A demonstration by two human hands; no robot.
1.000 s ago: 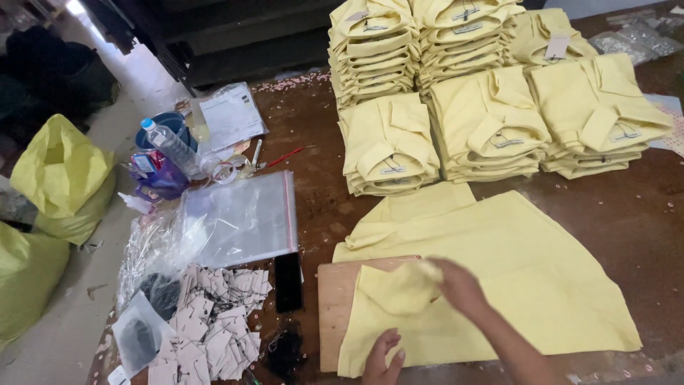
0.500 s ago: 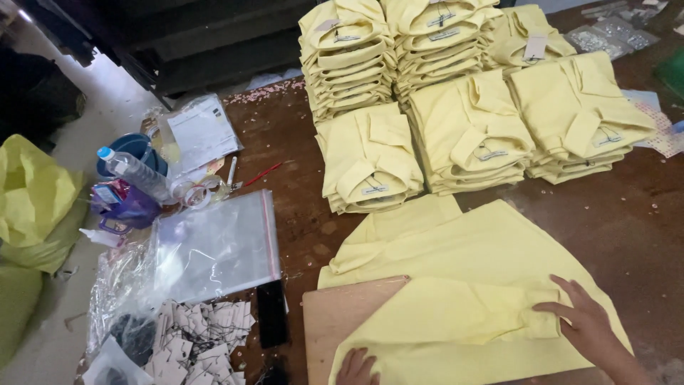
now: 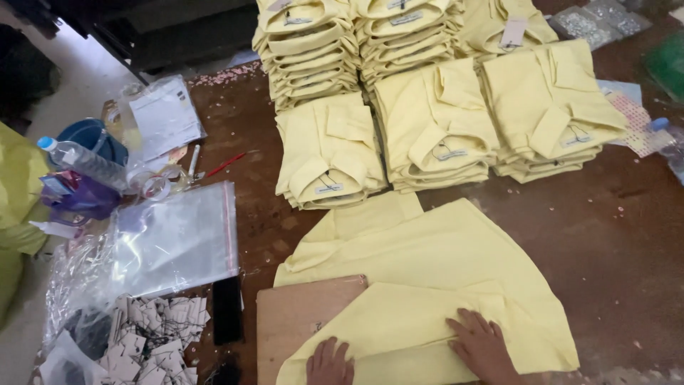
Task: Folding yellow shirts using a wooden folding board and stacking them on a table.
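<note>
- Shirt point(image 3: 427, 285) of pale yellow cloth lies spread on the brown table point(image 3: 627, 242) in front of me, with one side folded over a cardboard sheet point(image 3: 299, 314).
- My left hand point(image 3: 330, 363) rests flat on the lower edge of the shirt, just beside the cardboard, fingers a little apart and holding nothing.
- My right hand point(image 3: 484, 346) presses flat on the folded part of the shirt, fingers spread wide, and it grips nothing.
- Behind the shirt, stacks of folded yellow shirts point(image 3: 434, 128) stand in rows, touching one another.
- To the left of the shirt lies a pile of clear plastic bags point(image 3: 178, 239) with a red strip at one edge.
- A dark phone point(image 3: 227, 310) lies between the bags and the cardboard.
- Near the bottom left corner is a heap of small paper tags point(image 3: 153, 339).
- Further left I see a plastic water bottle point(image 3: 82, 162) lying on its side near a blue bucket point(image 3: 92, 135).
- A red pen point(image 3: 226, 165) lies on the table near the bags.
</note>
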